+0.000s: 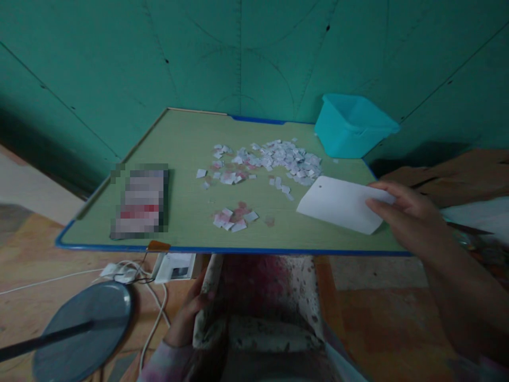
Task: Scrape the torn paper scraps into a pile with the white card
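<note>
My right hand (409,212) pinches the right end of a white piece of stiff paper (342,204) between thumb and fingers. The paper has a small dark hole near its far left corner and is held over the right side of the table, close to a heap of small white paper pieces (286,156). A smaller cluster of white and pinkish pieces (234,217) lies nearer the front edge. Below the table, my left hand (189,315) is closed around the left rim of a white, dark-speckled open container (274,334) with a reddish inside.
The green tabletop (178,138) has a blue edge and stands against a green wall. A turquoise bin (352,127) sits at its back right corner. A blurred-out flat device (141,204) lies at left. White cables (159,307) and a round grey base (85,329) are on the floor.
</note>
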The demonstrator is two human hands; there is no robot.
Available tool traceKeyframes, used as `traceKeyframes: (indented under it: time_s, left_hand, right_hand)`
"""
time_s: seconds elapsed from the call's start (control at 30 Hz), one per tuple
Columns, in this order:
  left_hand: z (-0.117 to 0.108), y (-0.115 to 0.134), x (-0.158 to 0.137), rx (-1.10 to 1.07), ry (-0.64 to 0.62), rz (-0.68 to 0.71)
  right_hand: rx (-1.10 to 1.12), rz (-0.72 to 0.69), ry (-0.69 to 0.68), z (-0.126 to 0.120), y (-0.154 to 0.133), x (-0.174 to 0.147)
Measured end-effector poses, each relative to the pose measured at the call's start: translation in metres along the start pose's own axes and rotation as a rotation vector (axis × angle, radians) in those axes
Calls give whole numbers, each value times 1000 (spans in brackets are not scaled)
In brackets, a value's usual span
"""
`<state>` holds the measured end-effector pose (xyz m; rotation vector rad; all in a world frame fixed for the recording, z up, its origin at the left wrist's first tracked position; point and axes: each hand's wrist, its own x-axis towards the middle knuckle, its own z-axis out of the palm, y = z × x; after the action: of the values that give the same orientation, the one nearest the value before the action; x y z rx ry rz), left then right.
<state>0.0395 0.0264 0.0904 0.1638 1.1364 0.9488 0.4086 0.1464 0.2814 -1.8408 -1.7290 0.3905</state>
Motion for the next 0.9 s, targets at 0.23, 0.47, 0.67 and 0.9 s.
traceKeyframes:
  time_s: [0.23,0.47,0.67,0.9]
  left_hand:
    - [13,1,-7,-6,-1,54]
    - [3,3,1,-50,58,-77]
    - [15,-3,-12,-78,65,74]
    - [11,2,-6,-28,13,-13]
  right_hand:
    - [26,-14,63,1,-4,0]
    - [-3,-34,45,8,0,7]
    - [-143,-95,52,3,-6,2]
    - [-325,-238,42,-2,-16,-7]
